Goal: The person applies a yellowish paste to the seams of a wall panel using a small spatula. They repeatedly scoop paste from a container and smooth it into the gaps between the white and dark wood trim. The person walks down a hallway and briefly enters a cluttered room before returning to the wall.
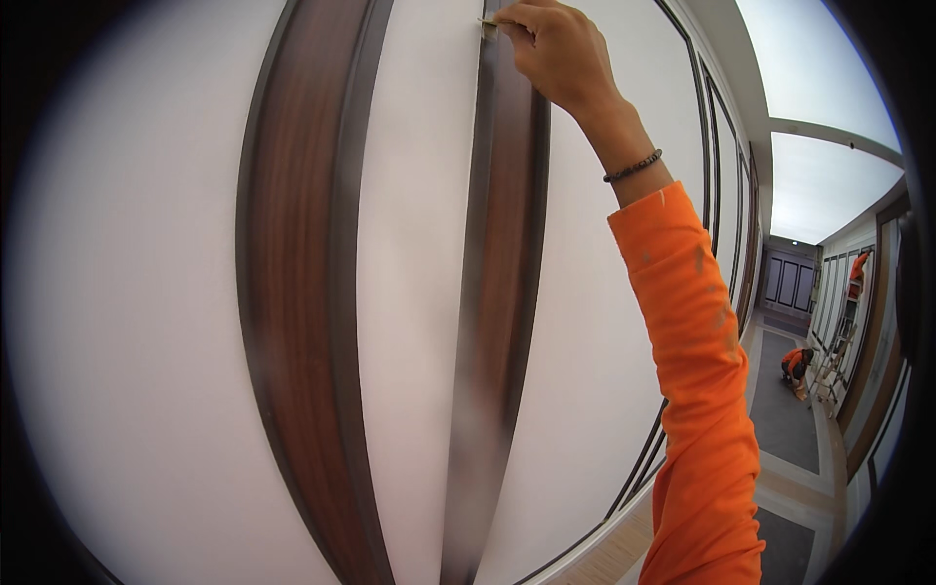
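My right hand point(556, 44) reaches high up, its fingers closed on a small pale tool point(487, 26) pressed against the left edge of a dark brown wooden wall strip point(502, 292). An orange sleeve point(697, 390) and a dark bead bracelet point(632, 166) cover the raised arm. A second, wider brown wooden strip point(302, 292) runs vertically to the left, with white wall panel point(414, 292) between them. My left hand is out of sight.
A long corridor point(785, 409) opens at the right, with a grey and wood floor. Far down it a person in orange point(795, 363) crouches, and another in orange point(858, 268) stands on a ladder point(837, 361) by the right wall.
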`<state>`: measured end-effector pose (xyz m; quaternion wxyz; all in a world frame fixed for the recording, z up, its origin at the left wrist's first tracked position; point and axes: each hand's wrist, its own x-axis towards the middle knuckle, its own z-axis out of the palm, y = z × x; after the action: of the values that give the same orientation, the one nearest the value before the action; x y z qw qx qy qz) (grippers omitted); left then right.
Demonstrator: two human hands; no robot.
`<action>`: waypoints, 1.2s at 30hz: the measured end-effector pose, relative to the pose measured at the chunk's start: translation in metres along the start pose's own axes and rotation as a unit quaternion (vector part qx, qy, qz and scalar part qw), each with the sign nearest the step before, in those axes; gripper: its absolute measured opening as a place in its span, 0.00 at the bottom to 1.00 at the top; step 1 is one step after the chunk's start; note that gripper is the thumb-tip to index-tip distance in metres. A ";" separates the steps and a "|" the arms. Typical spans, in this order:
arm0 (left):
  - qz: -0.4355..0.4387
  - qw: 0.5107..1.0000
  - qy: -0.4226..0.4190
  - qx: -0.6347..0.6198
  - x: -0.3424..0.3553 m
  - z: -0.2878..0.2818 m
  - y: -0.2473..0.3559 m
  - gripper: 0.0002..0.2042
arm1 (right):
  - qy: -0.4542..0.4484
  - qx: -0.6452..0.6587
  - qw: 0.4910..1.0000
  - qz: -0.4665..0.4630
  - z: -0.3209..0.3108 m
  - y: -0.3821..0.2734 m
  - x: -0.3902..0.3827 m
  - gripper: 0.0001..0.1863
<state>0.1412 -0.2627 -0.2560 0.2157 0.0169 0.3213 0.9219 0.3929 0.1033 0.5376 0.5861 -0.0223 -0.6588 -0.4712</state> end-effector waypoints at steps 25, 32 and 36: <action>0.016 1.000 -0.001 0.011 -0.027 0.039 0.018 0.22 | 0.045 0.053 0.997 -0.044 -0.020 0.000 -0.013 0.09; 0.017 1.000 -0.002 0.013 -0.020 0.028 0.014 0.22 | 0.020 0.032 0.999 0.028 -0.003 0.007 -0.008 0.09; 0.020 1.000 0.000 0.011 -0.023 0.037 0.014 0.22 | -0.009 0.025 0.999 0.034 -0.003 0.003 -0.007 0.09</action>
<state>0.1628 -0.2603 -0.2162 0.1967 0.0254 0.3306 0.9227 0.3988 0.1062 0.5336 0.5965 -0.0341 -0.6745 -0.4336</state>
